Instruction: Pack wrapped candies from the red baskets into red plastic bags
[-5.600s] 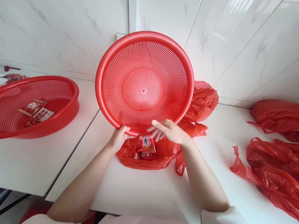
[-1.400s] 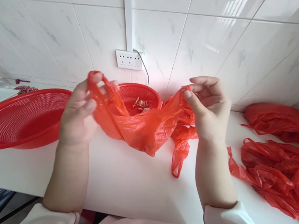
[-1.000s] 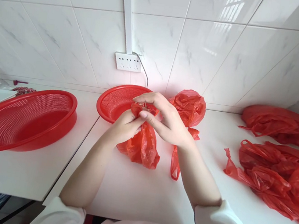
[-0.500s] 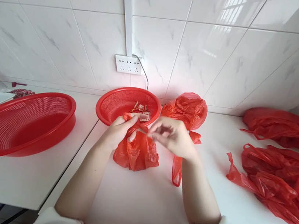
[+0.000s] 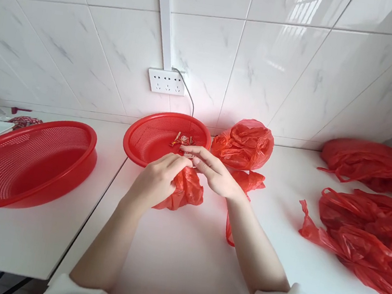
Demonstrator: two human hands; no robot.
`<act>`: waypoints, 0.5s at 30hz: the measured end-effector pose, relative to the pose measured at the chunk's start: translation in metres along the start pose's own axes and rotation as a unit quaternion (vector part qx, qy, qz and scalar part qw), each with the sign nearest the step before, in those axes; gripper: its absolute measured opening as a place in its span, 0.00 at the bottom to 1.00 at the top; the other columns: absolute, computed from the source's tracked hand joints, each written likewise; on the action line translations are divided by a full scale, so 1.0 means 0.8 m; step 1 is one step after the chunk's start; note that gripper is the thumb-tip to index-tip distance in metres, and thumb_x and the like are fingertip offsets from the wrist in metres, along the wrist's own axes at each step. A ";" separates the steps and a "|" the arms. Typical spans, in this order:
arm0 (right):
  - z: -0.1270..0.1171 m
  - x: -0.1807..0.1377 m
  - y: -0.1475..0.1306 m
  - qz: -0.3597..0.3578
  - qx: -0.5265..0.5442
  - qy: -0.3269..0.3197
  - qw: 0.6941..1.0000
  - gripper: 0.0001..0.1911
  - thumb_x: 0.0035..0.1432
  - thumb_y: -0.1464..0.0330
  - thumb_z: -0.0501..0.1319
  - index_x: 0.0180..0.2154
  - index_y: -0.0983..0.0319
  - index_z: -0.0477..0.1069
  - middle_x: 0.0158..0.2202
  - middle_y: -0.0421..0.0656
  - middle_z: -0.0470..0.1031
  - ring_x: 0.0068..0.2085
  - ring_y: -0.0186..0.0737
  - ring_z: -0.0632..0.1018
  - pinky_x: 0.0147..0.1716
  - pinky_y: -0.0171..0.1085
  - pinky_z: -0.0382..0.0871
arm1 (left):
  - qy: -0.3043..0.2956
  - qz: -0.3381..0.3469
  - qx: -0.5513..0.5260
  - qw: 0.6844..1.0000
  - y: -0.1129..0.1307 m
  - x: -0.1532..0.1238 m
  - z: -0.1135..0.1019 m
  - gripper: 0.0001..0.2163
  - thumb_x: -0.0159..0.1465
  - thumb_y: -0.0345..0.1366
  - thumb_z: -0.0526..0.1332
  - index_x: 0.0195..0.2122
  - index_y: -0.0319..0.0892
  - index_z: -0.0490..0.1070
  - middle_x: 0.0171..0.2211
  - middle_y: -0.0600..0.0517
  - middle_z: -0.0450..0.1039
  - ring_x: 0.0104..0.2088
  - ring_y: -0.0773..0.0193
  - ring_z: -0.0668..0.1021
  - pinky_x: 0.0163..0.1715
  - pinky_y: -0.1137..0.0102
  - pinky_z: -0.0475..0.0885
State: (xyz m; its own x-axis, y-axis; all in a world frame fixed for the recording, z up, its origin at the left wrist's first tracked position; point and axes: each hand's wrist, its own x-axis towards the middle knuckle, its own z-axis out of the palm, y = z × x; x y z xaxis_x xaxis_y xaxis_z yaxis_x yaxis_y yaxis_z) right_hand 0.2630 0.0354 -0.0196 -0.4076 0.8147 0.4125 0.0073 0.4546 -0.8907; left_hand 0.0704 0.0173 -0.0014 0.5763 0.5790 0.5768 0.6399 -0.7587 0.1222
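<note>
A small red plastic bag (image 5: 190,191) sits bunched on the white table in front of me. My left hand (image 5: 157,176) is closed over its top, palm down, and hides the gathered part. My right hand (image 5: 216,172) reaches in from the other side with its fingers stretched out and apart from the thumb. Its fingertips are close to the left fingertips, above the bag; whether they touch the plastic I cannot tell. Just behind both hands, a round red basket (image 5: 136,143) contains a few small printed packets (image 5: 182,139).
At the left stands a larger red basket (image 5: 90,144). A full red bag (image 5: 245,144) rests near the wall, with a loose red bag (image 5: 249,180) before it. More red bags (image 5: 363,229) are heaped at the right. A socket panel (image 5: 166,82) is on the tiled wall.
My left hand has turned palm down over the bag's gathered top. My right hand has changed from curled fingers to stretched ones, reaching further forward. The view has shifted slightly.
</note>
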 end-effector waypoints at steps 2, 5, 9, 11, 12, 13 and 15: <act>-0.002 0.000 0.003 0.005 0.022 -0.035 0.999 0.19 0.67 0.65 0.52 0.58 0.55 0.63 0.58 0.45 0.67 0.53 0.40 0.72 0.50 0.42 0.70 | 0.077 0.041 0.026 0.996 -0.005 0.002 0.003 0.13 0.60 0.19 0.53 0.39 0.43 0.69 0.36 0.51 0.74 0.37 0.64 0.77 0.36 0.71 0.72; -0.005 -0.002 0.002 0.004 0.046 -0.065 0.997 0.20 0.65 0.66 0.56 0.58 0.57 0.64 0.49 0.44 0.73 0.44 0.38 0.75 0.42 0.39 0.72 | 0.140 0.062 0.031 0.988 -0.008 0.005 0.005 0.10 0.62 0.22 0.56 0.38 0.44 0.68 0.37 0.51 0.74 0.37 0.66 0.78 0.38 0.73 0.73; -0.009 -0.003 -0.005 0.011 0.044 -0.051 0.998 0.12 0.64 0.62 0.58 0.47 0.60 0.72 0.37 0.41 0.74 0.32 0.33 0.73 0.31 0.35 0.71 | 0.157 0.042 -0.041 0.986 -0.005 0.007 0.006 0.06 0.61 0.25 0.61 0.34 0.44 0.68 0.39 0.51 0.74 0.38 0.67 0.78 0.34 0.75 0.73; -0.012 -0.003 -0.008 0.002 0.028 -0.030 0.999 0.12 0.63 0.61 0.59 0.42 0.60 0.74 0.37 0.41 0.75 0.30 0.32 0.72 0.32 0.35 0.71 | 0.144 0.032 -0.064 0.987 -0.006 0.008 0.006 0.06 0.60 0.25 0.61 0.32 0.44 0.69 0.37 0.52 0.74 0.35 0.68 0.78 0.31 0.75 0.72; -0.014 -0.004 -0.009 -0.001 0.023 -0.026 0.999 0.12 0.63 0.61 0.60 0.41 0.60 0.75 0.37 0.41 0.75 0.31 0.33 0.73 0.33 0.36 0.71 | 0.135 0.028 -0.075 0.988 -0.008 0.008 0.005 0.06 0.59 0.25 0.62 0.31 0.44 0.70 0.35 0.53 0.74 0.34 0.69 0.77 0.30 0.75 0.71; -0.017 -0.004 -0.009 -0.002 0.021 -0.024 0.999 0.11 0.62 0.60 0.60 0.41 0.60 0.76 0.37 0.42 0.76 0.31 0.34 0.73 0.33 0.36 0.71 | 0.125 0.026 -0.087 0.988 -0.010 0.007 0.004 0.06 0.59 0.24 0.62 0.31 0.44 0.71 0.33 0.53 0.74 0.32 0.69 0.77 0.30 0.75 0.71; -0.022 -0.005 -0.007 0.001 0.025 -0.010 1.000 0.11 0.60 0.60 0.63 0.36 0.60 0.77 0.34 0.42 0.76 0.31 0.35 0.74 0.34 0.37 0.70 | 0.108 0.024 -0.115 0.987 -0.014 0.007 0.001 0.06 0.59 0.25 0.63 0.31 0.44 0.73 0.33 0.53 0.76 0.33 0.68 0.78 0.31 0.74 0.72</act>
State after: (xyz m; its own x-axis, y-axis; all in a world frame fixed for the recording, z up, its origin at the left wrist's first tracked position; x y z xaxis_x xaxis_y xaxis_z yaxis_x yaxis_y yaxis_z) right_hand 0.2808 0.0357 -0.0129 -0.4258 0.8083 0.4066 -0.0364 0.4337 -0.9003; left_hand 0.0667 0.0290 -0.0001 0.4651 0.4815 0.7428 0.4673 -0.8462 0.2559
